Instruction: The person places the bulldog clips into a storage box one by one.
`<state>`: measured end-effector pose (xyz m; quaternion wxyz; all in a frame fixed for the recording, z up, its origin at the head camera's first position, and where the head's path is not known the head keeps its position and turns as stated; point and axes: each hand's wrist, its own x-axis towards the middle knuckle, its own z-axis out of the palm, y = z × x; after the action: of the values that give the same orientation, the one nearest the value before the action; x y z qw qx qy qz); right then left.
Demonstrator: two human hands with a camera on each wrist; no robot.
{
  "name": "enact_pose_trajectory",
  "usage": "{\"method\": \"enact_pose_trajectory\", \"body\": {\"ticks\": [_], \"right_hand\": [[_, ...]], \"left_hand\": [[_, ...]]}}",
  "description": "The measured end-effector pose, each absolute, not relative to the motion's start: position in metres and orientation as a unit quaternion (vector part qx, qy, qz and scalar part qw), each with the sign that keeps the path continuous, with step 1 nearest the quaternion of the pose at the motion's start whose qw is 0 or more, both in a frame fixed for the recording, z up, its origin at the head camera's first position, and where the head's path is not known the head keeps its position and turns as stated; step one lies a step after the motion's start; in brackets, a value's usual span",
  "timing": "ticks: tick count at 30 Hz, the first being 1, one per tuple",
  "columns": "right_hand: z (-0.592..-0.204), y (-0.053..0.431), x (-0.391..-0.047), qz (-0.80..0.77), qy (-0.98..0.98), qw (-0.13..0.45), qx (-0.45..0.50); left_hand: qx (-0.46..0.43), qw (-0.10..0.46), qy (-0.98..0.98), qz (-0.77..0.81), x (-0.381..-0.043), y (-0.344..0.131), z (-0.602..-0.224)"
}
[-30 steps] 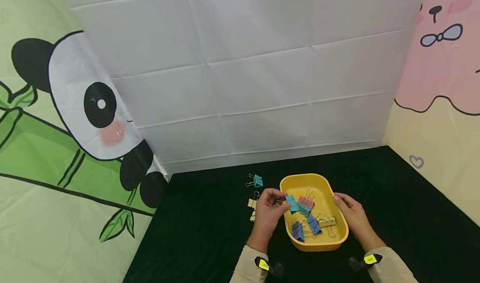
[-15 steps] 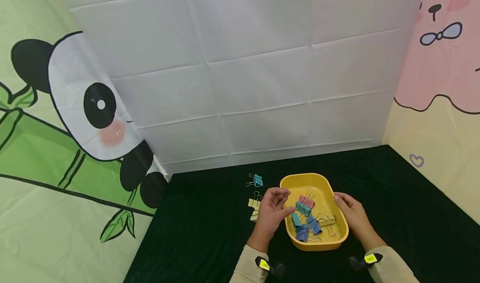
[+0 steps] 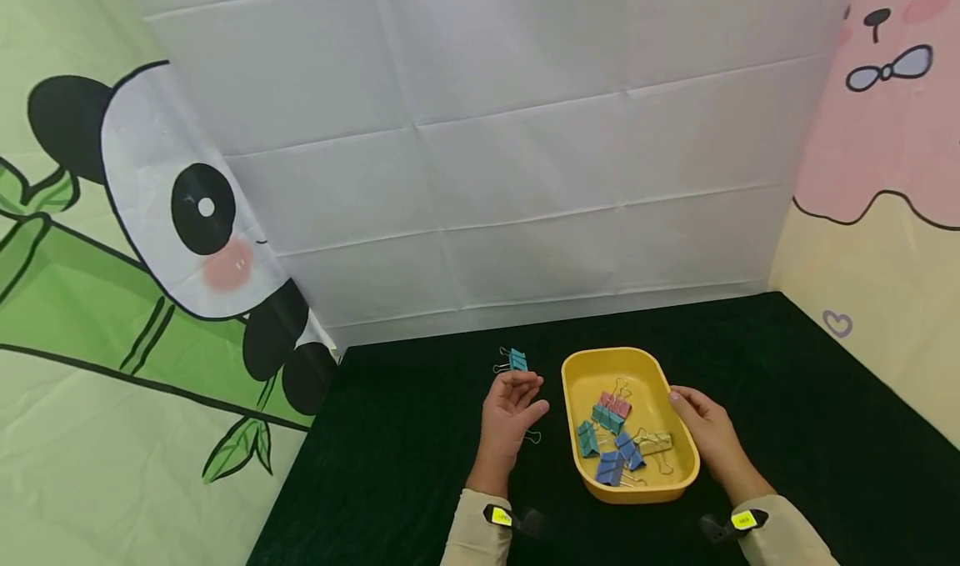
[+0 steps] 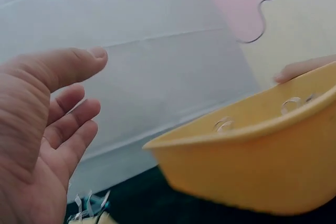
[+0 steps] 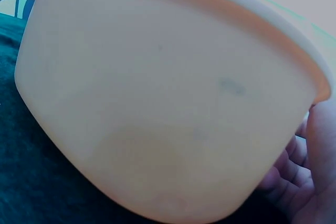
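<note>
My left hand (image 3: pixel 507 420) is held left of the yellow plastic basin (image 3: pixel 633 494), fingers relaxed and nothing between them. It hides most of the pale yellow binder clips on the cloth; one wire handle (image 3: pixel 533 437) pokes out beside it. A teal binder clip (image 3: pixel 517 359) lies just beyond the fingertips. My right hand (image 3: pixel 712 437) grips the basin's right rim, thumb on top and fingers curled beneath. Inside the basin are a pink clip (image 3: pixel 616 404), two teal ones, two blue clips (image 3: pixel 610 468) and yellow clips (image 3: pixel 655 443).
A dark green cloth (image 3: pixel 390 466) covers the table. Behind it hangs a creased white sheet (image 3: pixel 525 174). Side panels carry a printed panda (image 3: pixel 165 141) on the left and a pink cartoon figure (image 3: pixel 877 132) on the right.
My left hand let a teal binder clip drop into the basin, then moved left, off the rim and over the pale yellow clips. My right hand kept its hold on the basin.
</note>
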<state>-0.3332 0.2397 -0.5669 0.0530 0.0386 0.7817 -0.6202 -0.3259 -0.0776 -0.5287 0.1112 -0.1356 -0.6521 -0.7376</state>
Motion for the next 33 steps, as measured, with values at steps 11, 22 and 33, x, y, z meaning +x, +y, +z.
{"method": "enact_pose_trajectory", "body": {"ticks": [11, 22, 33], "right_hand": [[-0.563, 0.242, -0.334, -0.620, 0.782, 0.056, 0.037], [-0.570, 0.241, -0.332, -0.610, 0.790, 0.055, 0.040], [-0.567, 0.240, -0.333, -0.614, 0.787, 0.050, 0.035]], "left_hand": [[-0.038, 0.130, -0.655, -0.743, -0.332, -0.102, -0.556], [-0.010, 0.108, -0.729, -0.676, -0.332, -0.103, -0.569], [0.020, 0.085, -0.792, -0.604, -0.332, -0.102, -0.572]]}}
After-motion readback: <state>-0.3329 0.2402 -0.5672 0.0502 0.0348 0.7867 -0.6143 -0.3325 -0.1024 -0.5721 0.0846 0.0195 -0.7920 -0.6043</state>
